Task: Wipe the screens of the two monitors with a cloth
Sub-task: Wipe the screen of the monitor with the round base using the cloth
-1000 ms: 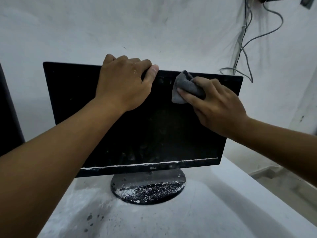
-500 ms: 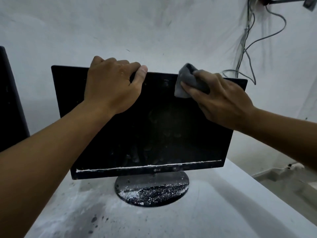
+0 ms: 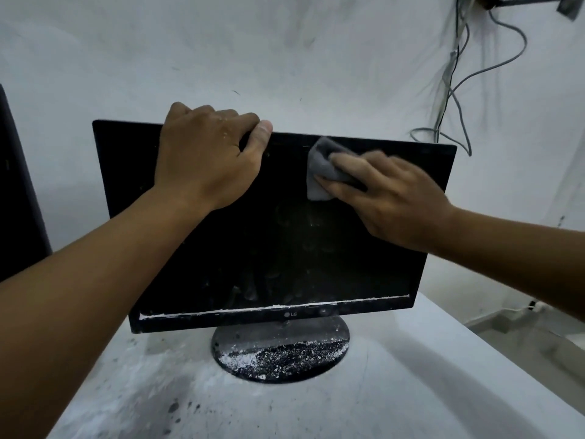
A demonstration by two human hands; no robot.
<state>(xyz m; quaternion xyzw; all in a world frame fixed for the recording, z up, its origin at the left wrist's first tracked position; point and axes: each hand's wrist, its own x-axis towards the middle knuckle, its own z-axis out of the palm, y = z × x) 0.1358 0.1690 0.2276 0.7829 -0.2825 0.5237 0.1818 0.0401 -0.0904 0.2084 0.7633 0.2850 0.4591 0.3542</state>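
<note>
Right fingers (image 3: pixel 345 160), seemingly flat, atop cloth (image 3: pixel 319 172) against monitor (image 3: pixel 285 248) screen.

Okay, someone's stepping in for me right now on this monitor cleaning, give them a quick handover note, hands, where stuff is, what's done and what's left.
Left hand: grips the top edge of the monitor, steadying it.
Right hand: presses the grey cloth flat against the upper part of the screen, right of centre.
The monitor stands on its round base on the white table. A second dark panel shows at the far left edge, probably the other monitor.
Done: wiping is under way near the top.
Left: smudges still show on the lower screen, white dust lines the bottom bezel; then the second monitor.
</note>
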